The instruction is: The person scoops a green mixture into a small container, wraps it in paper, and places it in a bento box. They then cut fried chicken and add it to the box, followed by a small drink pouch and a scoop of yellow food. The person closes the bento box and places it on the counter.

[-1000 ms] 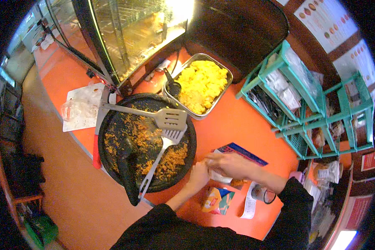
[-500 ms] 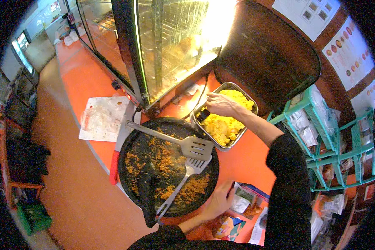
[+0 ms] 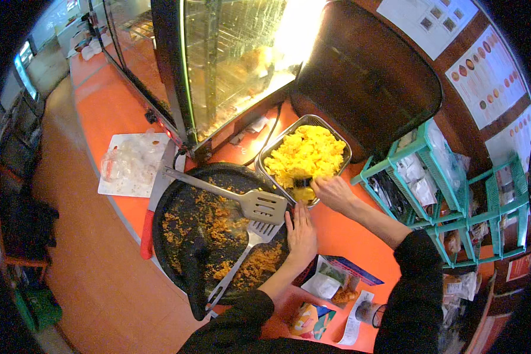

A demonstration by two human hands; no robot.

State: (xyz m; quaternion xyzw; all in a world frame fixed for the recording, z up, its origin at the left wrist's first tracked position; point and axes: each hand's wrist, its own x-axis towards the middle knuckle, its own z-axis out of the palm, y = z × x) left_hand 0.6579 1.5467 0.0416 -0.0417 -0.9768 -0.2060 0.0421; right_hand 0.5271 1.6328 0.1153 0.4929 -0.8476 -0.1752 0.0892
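Note:
My right hand (image 3: 332, 193) is closed on a small black utensil (image 3: 302, 182), whose kind I cannot make out. Its dark end rests in the yellow food (image 3: 307, 154) at the near side of a rectangular metal tray (image 3: 348, 141). My left hand (image 3: 302, 231) has its fingers stretched toward the tray's near corner, beside the rim of the round black pan; whether it touches either is unclear. Orange-brown crumbs (image 3: 218, 218) lie in the pan (image 3: 183, 259). Across it rest a slotted metal turner (image 3: 262, 206) and a second slotted spatula (image 3: 253, 238).
A glass display cabinet (image 3: 236, 65) stands behind the tray. A white board (image 3: 133, 165) and a red-handled knife (image 3: 147, 233) lie left of the pan. Teal baskets (image 3: 422, 177) with packets stand right. An opened package (image 3: 330, 277) and a glass (image 3: 370, 312) are near my forearms.
My right hand has drawn the black utensil from the tray's left side to its near edge. My left hand has moved from the package to the tray's near corner. The view has shifted slightly.

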